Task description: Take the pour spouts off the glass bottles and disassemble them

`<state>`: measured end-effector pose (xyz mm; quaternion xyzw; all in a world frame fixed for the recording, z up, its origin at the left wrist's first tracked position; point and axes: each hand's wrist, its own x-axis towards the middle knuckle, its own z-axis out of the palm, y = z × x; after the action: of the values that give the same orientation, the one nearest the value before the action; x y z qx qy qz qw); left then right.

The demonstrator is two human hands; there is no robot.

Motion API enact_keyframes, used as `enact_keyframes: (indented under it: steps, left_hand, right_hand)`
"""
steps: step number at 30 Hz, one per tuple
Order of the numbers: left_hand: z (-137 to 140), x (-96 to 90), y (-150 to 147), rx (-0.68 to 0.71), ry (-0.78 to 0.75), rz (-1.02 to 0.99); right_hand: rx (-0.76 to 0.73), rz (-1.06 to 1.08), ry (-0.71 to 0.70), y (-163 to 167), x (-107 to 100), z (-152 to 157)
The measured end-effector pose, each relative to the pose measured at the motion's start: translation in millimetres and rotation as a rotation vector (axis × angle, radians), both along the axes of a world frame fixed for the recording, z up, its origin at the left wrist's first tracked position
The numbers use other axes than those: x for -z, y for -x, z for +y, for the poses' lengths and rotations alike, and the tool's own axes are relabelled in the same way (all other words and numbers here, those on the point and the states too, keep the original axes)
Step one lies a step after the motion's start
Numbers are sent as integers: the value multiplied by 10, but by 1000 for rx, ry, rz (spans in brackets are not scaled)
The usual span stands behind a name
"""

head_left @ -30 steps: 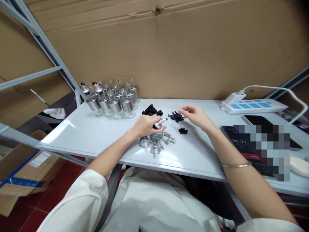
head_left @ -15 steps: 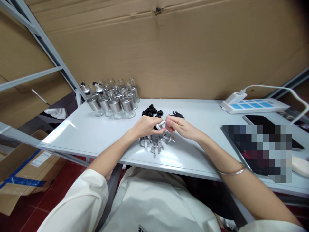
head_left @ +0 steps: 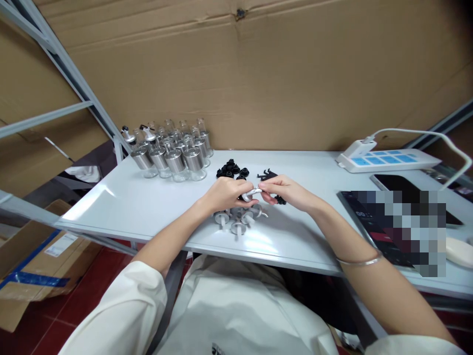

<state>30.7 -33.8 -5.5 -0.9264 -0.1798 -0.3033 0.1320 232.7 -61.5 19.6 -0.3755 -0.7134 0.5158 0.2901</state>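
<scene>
My left hand (head_left: 226, 193) is closed on a silver pourer spout (head_left: 250, 195), whose tip points to the right. At that tip, the thumb and forefinger of my right hand (head_left: 288, 192) are pinched together; any small part between them is hidden. Below the hands lie several silver pourer tops (head_left: 238, 228) with pale stems. Black rubber stoppers (head_left: 229, 169) are heaped just beyond my left hand. Small black flap-like pieces (head_left: 266, 174) lie behind my right hand, and more little black parts (head_left: 281, 200) show beneath it.
Glass bottles with steel sleeves (head_left: 177, 162) stand at the back left, two topped with pourers. On the right are a power strip (head_left: 391, 160) with a plugged cable, a dark-screened device (head_left: 356, 207), a phone (head_left: 391, 185) and a cream rounded object (head_left: 460, 251). Cardboard (head_left: 295, 74) backs the table.
The spout has come slightly down and right with my left hand. My right hand has shifted right, its fingers more stretched at the tip, uncovering more of the spout.
</scene>
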Motion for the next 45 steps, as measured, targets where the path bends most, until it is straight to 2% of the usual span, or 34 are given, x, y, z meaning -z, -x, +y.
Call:
enact_keyframes:
  steps: [5,9,13,17,19,21,24,26,30,34,38,42,45]
  left_hand:
    - [32,-43,70,-93,-6,-75]
    - [29,-58,99,-131,51,-66]
    - [9,-58,85,-129,91,-51]
    - [11,-58,80,-140,112,-38]
    - [13,-57,82,-142,120,-31]
    - [14,-56,82,-139,124,-26]
    - [13,-53,79,-140,126,-17]
    - [14,-51,78,-142,122,-12]
    - [16,-45,81,-134,100,-25]
    - [14,-40,79,-143,96,-8]
    - [16,-38,76,-146,119,1]
    - [26,-30,80,-157,211,48]
    - [19,-35,74,-175,309,81]
  right_hand:
    - [146,121,-7,-120,31,50]
    - [337,181,-91,-230,8,95]
    - [511,13,-191,-301,-22,121]
    - [687,-254,-267,-418,0,187]
    - [728,-401,-293,-499,18,223]
    - [656,-533,-258,-579,44,256]
    - [409,-679,-173,-677,114,307]
    - [294,-731,-156,-722,177,344]
    - [204,-724,-111,-773,276,397]
    - [110,-642,-75,-777,283,395]
    - [74,-611,-51,-760,265,371]
    - [69,-610,-44,-771,248,363]
    - [221,-628,-82,-740,184,342]
